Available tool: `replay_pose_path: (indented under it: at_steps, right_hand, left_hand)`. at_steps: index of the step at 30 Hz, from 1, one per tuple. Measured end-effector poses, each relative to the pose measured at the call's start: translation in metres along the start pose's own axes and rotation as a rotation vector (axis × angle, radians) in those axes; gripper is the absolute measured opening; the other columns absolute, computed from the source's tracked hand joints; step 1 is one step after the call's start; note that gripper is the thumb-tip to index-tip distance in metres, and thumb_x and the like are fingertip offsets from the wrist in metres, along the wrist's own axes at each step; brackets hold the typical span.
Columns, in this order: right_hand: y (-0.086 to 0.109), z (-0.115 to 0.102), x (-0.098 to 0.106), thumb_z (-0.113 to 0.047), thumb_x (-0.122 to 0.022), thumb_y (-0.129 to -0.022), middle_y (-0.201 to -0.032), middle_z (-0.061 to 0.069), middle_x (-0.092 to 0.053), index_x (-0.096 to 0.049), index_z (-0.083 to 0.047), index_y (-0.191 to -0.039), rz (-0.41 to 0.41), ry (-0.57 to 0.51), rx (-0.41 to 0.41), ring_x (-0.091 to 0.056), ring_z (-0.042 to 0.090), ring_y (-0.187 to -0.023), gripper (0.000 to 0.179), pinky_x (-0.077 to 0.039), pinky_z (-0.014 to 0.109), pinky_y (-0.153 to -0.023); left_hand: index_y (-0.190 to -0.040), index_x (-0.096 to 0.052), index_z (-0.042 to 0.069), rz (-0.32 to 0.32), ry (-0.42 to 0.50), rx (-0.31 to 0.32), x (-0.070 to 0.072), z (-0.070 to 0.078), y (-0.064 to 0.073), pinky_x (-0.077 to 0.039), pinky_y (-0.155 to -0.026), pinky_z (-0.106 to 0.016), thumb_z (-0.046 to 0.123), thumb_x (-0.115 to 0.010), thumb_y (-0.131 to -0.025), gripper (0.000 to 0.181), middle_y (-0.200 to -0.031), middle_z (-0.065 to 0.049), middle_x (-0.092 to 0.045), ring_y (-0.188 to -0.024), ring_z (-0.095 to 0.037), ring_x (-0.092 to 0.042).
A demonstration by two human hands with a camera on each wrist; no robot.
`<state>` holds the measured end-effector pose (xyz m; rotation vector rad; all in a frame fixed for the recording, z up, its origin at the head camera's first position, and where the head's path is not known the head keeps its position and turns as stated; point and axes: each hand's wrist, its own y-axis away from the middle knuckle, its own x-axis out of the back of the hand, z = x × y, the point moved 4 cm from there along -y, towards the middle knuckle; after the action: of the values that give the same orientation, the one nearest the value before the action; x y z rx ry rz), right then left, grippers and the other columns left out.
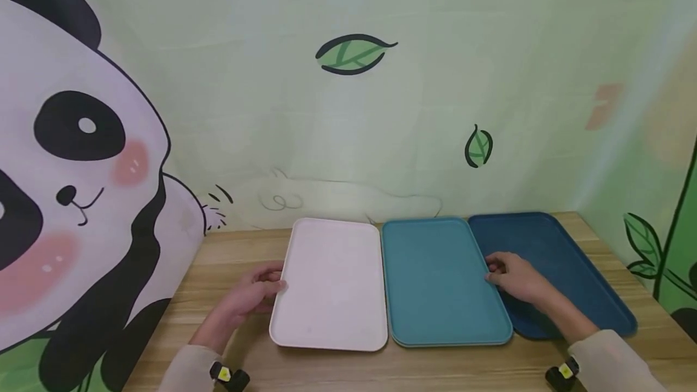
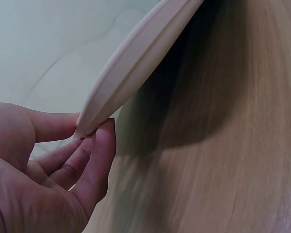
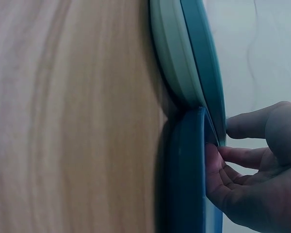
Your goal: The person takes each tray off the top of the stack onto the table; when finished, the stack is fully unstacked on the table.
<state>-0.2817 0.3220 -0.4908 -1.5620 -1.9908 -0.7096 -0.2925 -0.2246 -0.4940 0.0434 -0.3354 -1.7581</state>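
My left hand pinches the left edge of a pale pinkish-white tray between thumb and fingers. In the left wrist view that tray is lifted off the wood at this edge, casting a shadow below. A teal tray lies right of it, its right edge pinched by my right hand. Under the teal tray, the right wrist view shows a pale green tray. The dark blue tray is at the far right, partly beneath my right hand and forearm; the green tray's edge meets its rim.
All the trays are on a wooden table. Behind it hangs a pale green backdrop with printed leaves and a large panda at the left. Each wrist wears a small black camera.
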Motion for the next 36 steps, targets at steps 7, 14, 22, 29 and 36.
replay_pose_path:
  at_steps: [7, 14, 22, 29, 36]
  right_hand:
    - [0.001, 0.001, 0.001, -0.010, -0.062, -0.105, -0.128, 0.030, -0.059, -0.046, 0.020, -0.143, -0.001, -0.010, -0.008, -0.061, 0.036, -0.111, 0.051, -0.058, 0.045, -0.084]
    - [-0.002, 0.003, 0.002, -0.008, -0.063, -0.104, -0.125, 0.027, -0.061, -0.047, 0.019, -0.142, 0.007, -0.003, -0.017, -0.062, 0.034, -0.108, 0.050, -0.058, 0.043, -0.082]
    - [-0.001, 0.003, -0.001, -0.007, -0.063, -0.103, -0.122, 0.025, -0.061, -0.048, 0.020, -0.141, 0.003, -0.011, -0.005, -0.061, 0.033, -0.107, 0.049, -0.058, 0.041, -0.081]
    - [-0.001, 0.001, 0.000, -0.007, -0.062, -0.104, -0.124, 0.027, -0.061, -0.047, 0.020, -0.142, 0.009, -0.012, -0.003, -0.062, 0.034, -0.108, 0.049, -0.058, 0.042, -0.081]
    - [0.001, 0.003, -0.001, -0.009, -0.063, -0.104, -0.125, 0.028, -0.061, -0.048, 0.019, -0.142, 0.019, 0.006, -0.005, -0.061, 0.036, -0.110, 0.050, -0.057, 0.043, -0.082]
  left_hand:
    - [-0.149, -0.049, -0.008, 0.009, -0.031, -0.004, -0.007, -0.009, -0.008, -0.063, -0.077, -0.043, 0.005, -0.065, -0.102, 0.051, -0.120, -0.016, -0.063, -0.090, -0.022, -0.070]
    - [-0.133, -0.059, -0.011, 0.108, -0.123, -0.014, -0.011, -0.007, -0.003, -0.064, -0.074, -0.043, 0.002, -0.068, -0.099, 0.037, -0.110, -0.018, -0.067, -0.089, -0.025, -0.070]
    - [-0.117, -0.071, -0.006, 0.216, -0.484, -0.086, -0.014, 0.000, -0.002, -0.059, -0.061, -0.035, 0.001, -0.076, -0.092, 0.027, -0.091, -0.010, -0.066, -0.076, -0.021, -0.063]
    - [-0.095, -0.073, 0.001, 0.239, -0.844, -0.246, -0.020, 0.014, -0.003, -0.051, -0.066, -0.034, 0.005, -0.082, -0.086, 0.014, -0.078, 0.000, -0.065, -0.070, -0.015, -0.057]
    - [-0.110, -0.075, -0.003, 0.289, -0.977, -0.356, -0.052, 0.044, 0.005, -0.056, -0.071, -0.043, 0.013, -0.079, -0.093, 0.024, -0.090, -0.010, -0.066, -0.081, -0.025, -0.065]
